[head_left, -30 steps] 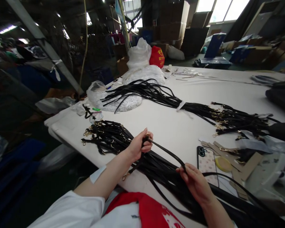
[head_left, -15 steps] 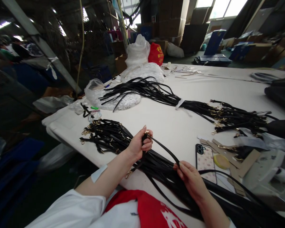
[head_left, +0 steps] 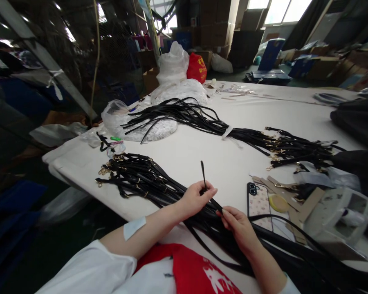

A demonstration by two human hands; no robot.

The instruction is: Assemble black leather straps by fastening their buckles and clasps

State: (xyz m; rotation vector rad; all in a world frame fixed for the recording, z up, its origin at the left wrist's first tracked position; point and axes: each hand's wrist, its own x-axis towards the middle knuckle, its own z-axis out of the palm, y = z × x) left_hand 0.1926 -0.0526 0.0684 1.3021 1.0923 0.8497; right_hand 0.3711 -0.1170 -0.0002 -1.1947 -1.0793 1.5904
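My left hand [head_left: 199, 198] is closed on a thin black strap [head_left: 203, 171], whose end sticks up above the fingers. Just to the right, my right hand [head_left: 234, 222] pinches the same strap between thumb and fingers. Under both hands runs a long bundle of black straps [head_left: 159, 175] with gold clasps, its hardware end lying to the left. Farther back, a second bundle of black straps [head_left: 199, 120] is bound with a white tie [head_left: 227, 132]; gold hooks show at its right end.
A phone [head_left: 260, 204] lies right of my hands, beside a yellow tape roll [head_left: 278, 203], cardboard strips and a pale machine [head_left: 337, 220]. Clear plastic bags [head_left: 159, 130] and a red bag [head_left: 196, 68] sit on the far left part of the white table [head_left: 294, 110].
My left hand has moved right and slightly down, closer to my right hand. The strap's end now points up out of my left hand. The view has shifted slightly.
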